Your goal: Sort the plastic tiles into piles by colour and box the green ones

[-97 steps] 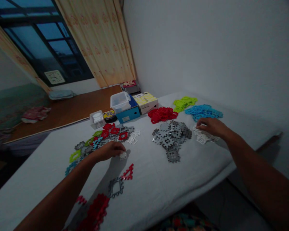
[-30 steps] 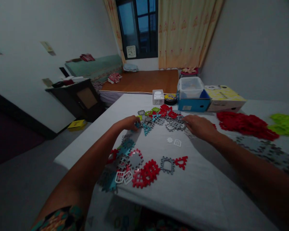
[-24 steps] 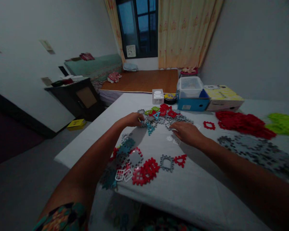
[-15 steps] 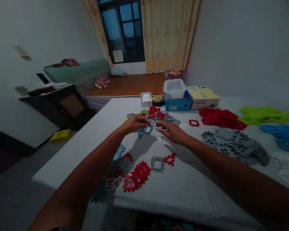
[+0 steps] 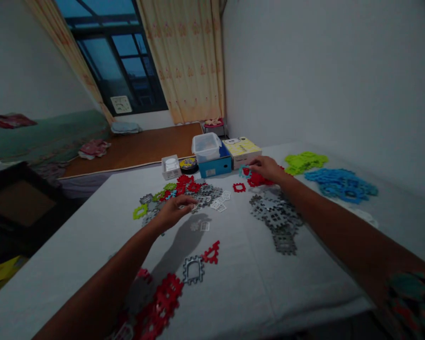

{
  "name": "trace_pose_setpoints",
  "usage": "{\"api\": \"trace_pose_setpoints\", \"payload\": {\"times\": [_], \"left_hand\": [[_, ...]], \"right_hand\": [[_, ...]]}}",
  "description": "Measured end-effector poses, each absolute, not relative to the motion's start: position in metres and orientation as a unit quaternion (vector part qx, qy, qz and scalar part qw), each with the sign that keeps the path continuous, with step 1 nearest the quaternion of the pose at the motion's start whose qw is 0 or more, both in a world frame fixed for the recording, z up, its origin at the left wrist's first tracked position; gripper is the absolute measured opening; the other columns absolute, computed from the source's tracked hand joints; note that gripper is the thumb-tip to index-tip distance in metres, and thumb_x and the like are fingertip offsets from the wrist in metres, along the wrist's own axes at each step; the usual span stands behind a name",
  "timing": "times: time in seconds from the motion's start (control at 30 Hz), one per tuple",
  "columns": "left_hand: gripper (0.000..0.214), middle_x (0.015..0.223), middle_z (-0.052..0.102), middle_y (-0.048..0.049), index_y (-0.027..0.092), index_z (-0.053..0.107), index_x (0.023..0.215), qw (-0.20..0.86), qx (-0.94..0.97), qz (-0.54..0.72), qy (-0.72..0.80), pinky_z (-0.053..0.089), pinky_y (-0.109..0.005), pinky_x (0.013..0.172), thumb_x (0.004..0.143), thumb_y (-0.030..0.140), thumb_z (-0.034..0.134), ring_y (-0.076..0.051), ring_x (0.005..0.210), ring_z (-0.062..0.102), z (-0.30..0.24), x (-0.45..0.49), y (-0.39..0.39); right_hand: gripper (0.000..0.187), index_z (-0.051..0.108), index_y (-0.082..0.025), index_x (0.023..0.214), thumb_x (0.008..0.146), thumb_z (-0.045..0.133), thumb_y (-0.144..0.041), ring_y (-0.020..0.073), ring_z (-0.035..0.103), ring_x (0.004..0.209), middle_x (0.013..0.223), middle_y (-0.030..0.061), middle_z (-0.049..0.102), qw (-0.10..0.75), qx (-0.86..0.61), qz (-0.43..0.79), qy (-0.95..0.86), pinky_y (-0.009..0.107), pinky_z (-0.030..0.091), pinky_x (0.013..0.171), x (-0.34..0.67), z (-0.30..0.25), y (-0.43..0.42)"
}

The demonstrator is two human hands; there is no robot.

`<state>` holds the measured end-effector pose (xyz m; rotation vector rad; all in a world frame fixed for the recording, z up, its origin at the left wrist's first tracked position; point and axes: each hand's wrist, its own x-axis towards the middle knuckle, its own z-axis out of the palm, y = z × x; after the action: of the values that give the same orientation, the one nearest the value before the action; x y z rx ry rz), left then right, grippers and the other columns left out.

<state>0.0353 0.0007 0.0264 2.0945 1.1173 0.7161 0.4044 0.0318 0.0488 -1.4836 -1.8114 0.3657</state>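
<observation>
Above the heap of red pieces, my right hand pinches a teal toothed building piece. Something red shows at the middle of that piece; whether it is part of it or lies behind I cannot tell. My left hand hovers at the near edge of the mixed pile, close to the grey pieces. Its fingers are loosely bent, apart from the thumb, with nothing visible between them. Small white window pieces lie just right of its fingertips.
Sorted heaps of grey, lime and blue pieces lie at the right. A blue box with a clear tub and a yellow box stand behind. Red linked pieces lie at the near left.
My hands were close together over the mixed pile. The right one has moved right to the red heap with a teal piece; the left stays by the pile. The view has swung right.
</observation>
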Motion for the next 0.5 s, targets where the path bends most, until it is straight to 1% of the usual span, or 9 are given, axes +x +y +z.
{"api": "trace_pose_setpoints", "payload": {"times": [0.07, 0.13, 0.23, 0.3, 0.37, 0.4, 0.5], "left_hand": [[0.038, 0.097, 0.072, -0.0080, 0.016, 0.072, 0.095, 0.319, 0.794, 0.267, 0.442, 0.050, -0.035, 0.083, 0.075, 0.048, 0.063, -0.022, 0.089, 0.065, 0.026, 0.030, 0.002], [0.042, 0.097, 0.072, -0.0083, 0.016, 0.072, 0.095, 0.323, 0.788, 0.261, 0.454, 0.051, -0.035, 0.083, 0.073, 0.052, 0.064, -0.023, 0.089, 0.065, 0.025, 0.026, 0.004], [0.048, 0.100, 0.073, -0.0093, 0.017, 0.073, 0.093, 0.334, 0.782, 0.254, 0.462, 0.051, -0.036, 0.085, 0.069, 0.058, 0.066, -0.025, 0.095, 0.065, 0.023, 0.020, 0.005], [0.051, 0.101, 0.073, -0.0095, 0.018, 0.074, 0.092, 0.336, 0.777, 0.247, 0.473, 0.051, -0.036, 0.086, 0.067, 0.061, 0.067, -0.026, 0.096, 0.065, 0.023, 0.014, 0.007], [0.053, 0.099, 0.074, -0.0093, 0.018, 0.074, 0.093, 0.330, 0.773, 0.234, 0.488, 0.051, -0.035, 0.085, 0.066, 0.063, 0.066, -0.027, 0.095, 0.065, 0.023, 0.008, 0.008], [0.054, 0.098, 0.074, -0.0092, 0.018, 0.074, 0.093, 0.327, 0.773, 0.228, 0.494, 0.052, -0.035, 0.084, 0.066, 0.064, 0.066, -0.026, 0.093, 0.066, 0.023, 0.006, 0.008], [0.054, 0.094, 0.074, -0.0085, 0.018, 0.074, 0.093, 0.320, 0.776, 0.213, 0.500, 0.052, -0.033, 0.080, 0.066, 0.064, 0.065, -0.025, 0.089, 0.066, 0.024, 0.001, 0.008]], "right_hand": [[0.031, 0.060, -0.015, 0.114, 0.091, 0.057, -0.036, 0.0211, 0.060, 0.098, 0.115, 0.0082, 0.061, 0.357, -0.617, 0.111, -0.693, 0.039, 0.052, 0.083, 0.437, 0.057, 0.039], [0.036, 0.056, -0.016, 0.121, 0.092, 0.056, -0.036, 0.0222, 0.059, 0.102, 0.121, 0.0085, 0.057, 0.332, -0.636, 0.093, -0.691, 0.042, 0.052, 0.085, 0.458, 0.061, 0.042], [0.035, 0.057, -0.016, 0.120, 0.091, 0.056, -0.036, 0.0222, 0.058, 0.103, 0.121, 0.0089, 0.057, 0.300, -0.648, 0.077, -0.695, 0.042, 0.051, 0.086, 0.468, 0.059, 0.043], [0.028, 0.063, -0.017, 0.112, 0.091, 0.056, -0.034, 0.0212, 0.059, 0.101, 0.117, 0.0085, 0.062, 0.280, -0.648, 0.074, -0.704, 0.037, 0.049, 0.088, 0.466, 0.053, 0.040], [0.023, 0.069, -0.019, 0.103, 0.090, 0.054, -0.031, 0.0198, 0.060, 0.099, 0.109, 0.0072, 0.067, 0.226, -0.604, 0.090, -0.759, 0.031, 0.046, 0.088, 0.459, 0.043, 0.033], [0.024, 0.070, -0.019, 0.101, 0.090, 0.053, -0.032, 0.0194, 0.061, 0.099, 0.107, 0.0066, 0.069, 0.188, -0.564, 0.105, -0.797, 0.029, 0.045, 0.088, 0.455, 0.037, 0.027], [0.034, 0.069, -0.019, 0.109, 0.091, 0.048, -0.040, 0.0205, 0.062, 0.100, 0.111, 0.0075, 0.069, 0.082, -0.454, 0.142, -0.876, 0.029, 0.044, 0.088, 0.446, 0.021, 0.007]]}}
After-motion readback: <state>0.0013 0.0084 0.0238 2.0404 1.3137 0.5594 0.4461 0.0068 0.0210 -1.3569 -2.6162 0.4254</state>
